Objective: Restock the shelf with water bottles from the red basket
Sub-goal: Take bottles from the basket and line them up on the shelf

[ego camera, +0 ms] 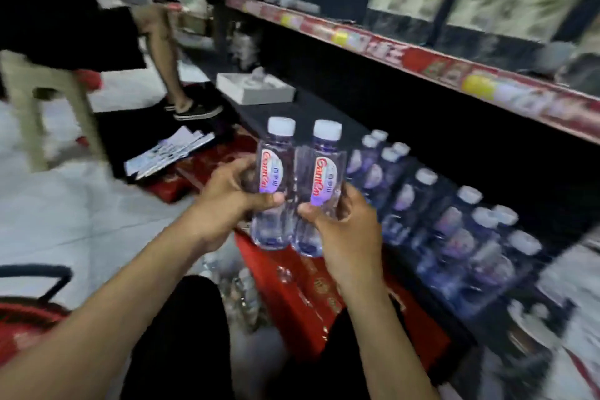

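Bottles stand upright in my grip: my left hand (242, 196) and right hand (344, 224) each clasp one clear plastic white-capped water bottle (272, 185); the dark shelf (324, 117) lies ahead-right, nearer my right.

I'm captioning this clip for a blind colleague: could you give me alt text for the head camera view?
Two bare hands each hold an upright clear water bottle with a white cap, left hand on the left bottle, right hand on the right bottle, in front of a low dark shelf already lined with similar bottles. Another person's legs stand beyond.
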The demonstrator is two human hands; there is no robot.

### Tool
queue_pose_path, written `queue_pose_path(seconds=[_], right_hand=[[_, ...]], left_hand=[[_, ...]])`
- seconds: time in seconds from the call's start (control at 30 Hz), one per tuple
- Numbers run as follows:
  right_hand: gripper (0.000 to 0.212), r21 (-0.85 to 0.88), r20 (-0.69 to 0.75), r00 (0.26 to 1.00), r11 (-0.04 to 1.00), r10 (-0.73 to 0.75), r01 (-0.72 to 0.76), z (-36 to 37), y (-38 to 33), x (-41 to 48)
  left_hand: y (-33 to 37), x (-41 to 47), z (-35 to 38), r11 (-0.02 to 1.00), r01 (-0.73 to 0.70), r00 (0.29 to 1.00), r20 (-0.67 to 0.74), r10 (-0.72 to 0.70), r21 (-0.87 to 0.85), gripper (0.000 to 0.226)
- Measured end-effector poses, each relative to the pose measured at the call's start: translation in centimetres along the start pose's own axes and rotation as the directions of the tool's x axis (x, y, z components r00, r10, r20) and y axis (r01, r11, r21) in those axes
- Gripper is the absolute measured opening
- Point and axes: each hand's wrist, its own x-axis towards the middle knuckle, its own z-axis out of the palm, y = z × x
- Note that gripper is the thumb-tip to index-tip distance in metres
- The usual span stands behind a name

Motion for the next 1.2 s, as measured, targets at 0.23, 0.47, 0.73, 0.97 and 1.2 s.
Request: queue_pose_path(seconds=[0.23, 0.47, 0.73, 0.97, 1.2], right_hand=[[0.037, -0.019, -0.347, 0.935, 0.996, 0.071, -0.083, -13.0, 4.3, -2.6], [0.056, 0.064, -0.519, 0.841, 0.988, 0.154, -0.141, -17.8, 8.6, -5.2], [0.053, 0.108, -0.58, 0.801, 0.989, 0.145, -0.101, -18.8, 13.1, -5.3], [0.054, 0.162, -0.546, 0.828, 0.986, 0.128, -0.045, -19.3, 15.8, -4.7], [0.058, 0.086, -0.444, 0.889, 0.993, 0.111, -0.081, -19.8, 16.9, -3.6]], left_hand=[[-4.6, 3.3, 14.9, 0.999, 0.044, 0.941, 0.334, -0.052, 0.031, 0.061], [-9.7, 3.1, 22.5, 0.996, 0.029, 0.901, 0.43, -0.065, 0.09, 0.054], [-13.3, 3.4, 25.5, 0.997, 0.023, 0.914, 0.402, -0.051, 0.074, 0.059], [-15.3, 3.8, 25.3, 0.993, 0.107, 0.912, 0.393, -0.118, 0.049, 0.07], [-16.4, 4.3, 25.0, 0.991, 0.134, 0.916, 0.381, -0.128, 0.011, 0.062]])
